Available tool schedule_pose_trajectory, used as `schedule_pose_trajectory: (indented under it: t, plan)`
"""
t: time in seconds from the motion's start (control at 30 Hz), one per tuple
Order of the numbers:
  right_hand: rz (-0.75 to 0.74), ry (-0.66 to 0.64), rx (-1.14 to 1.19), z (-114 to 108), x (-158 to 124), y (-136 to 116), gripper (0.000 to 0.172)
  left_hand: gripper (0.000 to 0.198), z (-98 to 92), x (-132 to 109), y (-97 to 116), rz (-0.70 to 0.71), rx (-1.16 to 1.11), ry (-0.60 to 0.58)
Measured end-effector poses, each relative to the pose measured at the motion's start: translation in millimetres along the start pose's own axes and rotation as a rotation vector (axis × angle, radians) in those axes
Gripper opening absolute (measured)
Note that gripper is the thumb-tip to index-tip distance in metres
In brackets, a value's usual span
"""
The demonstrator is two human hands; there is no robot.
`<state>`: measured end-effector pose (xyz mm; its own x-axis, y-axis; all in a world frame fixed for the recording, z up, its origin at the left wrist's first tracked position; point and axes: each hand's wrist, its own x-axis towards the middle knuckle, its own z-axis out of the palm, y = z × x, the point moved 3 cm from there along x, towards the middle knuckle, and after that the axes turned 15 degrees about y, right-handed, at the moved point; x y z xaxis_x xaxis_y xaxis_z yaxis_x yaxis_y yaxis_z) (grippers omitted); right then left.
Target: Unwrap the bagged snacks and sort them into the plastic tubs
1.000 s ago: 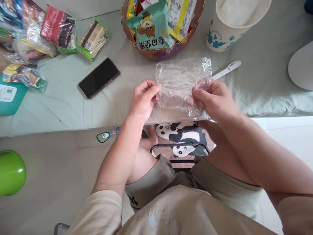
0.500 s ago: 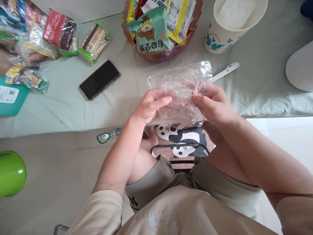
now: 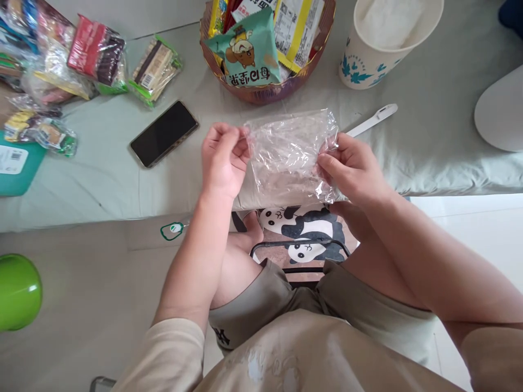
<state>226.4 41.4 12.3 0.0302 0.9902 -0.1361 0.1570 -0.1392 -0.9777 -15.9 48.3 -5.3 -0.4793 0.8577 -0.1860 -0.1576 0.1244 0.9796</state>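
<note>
A clear, crinkled plastic bag (image 3: 288, 158) is stretched between my two hands, just above the front edge of the pale green bed-like surface (image 3: 102, 185). My left hand (image 3: 224, 158) pinches its left upper edge between thumb and fingers. On the opposite side, my right hand (image 3: 351, 163) grips the bag's right edge, thumb on top. Nothing shows inside the bag. Beyond my right hand lies a white plastic strip-like handle (image 3: 373, 120), its near end hidden by the bag and hand. A black phone (image 3: 164, 134) rests to the left of my left hand.
A brown bowl (image 3: 261, 97) of packaged snacks stands behind the bag. Right of it is a lined paper bin (image 3: 363, 68) with blue leaves. Several wrapped snacks (image 3: 96, 51) lie at left. A panda-printed item (image 3: 306, 234) sits below, and a green bin (image 3: 18, 291) stands on the floor.
My left hand has moved left and up, from the bag's middle to its left edge. The bag is now spread wider; my right hand keeps its hold nearly in place.
</note>
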Motion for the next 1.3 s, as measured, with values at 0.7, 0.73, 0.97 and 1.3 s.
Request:
schedule_pose_trajectory:
  t: [0.7, 0.73, 0.97, 1.3]
  plan:
    - [0.007, -0.14, -0.01, 4.4, -5.0, -3.7, 0.02, 0.035, 0.0, -8.3, 4.0, -0.307, 0.178, -0.337]
    - [0.011, -0.148, -0.014, 4.7, -4.9, -4.0, 0.02, 0.033, -1.6, -7.6, 5.1, -0.29, 0.209, -0.329]
    - [0.023, -0.196, -0.02, 3.5, -4.5, -4.4, 0.019, 0.025, -20.5, 11.8, 11.1, -0.176, 0.276, -0.136]
    - [-0.01, -0.189, 0.009, 1.8, -3.7, -6.2, 0.02, 0.034, -16.1, 5.5, 11.1, -0.228, 0.197, -0.251]
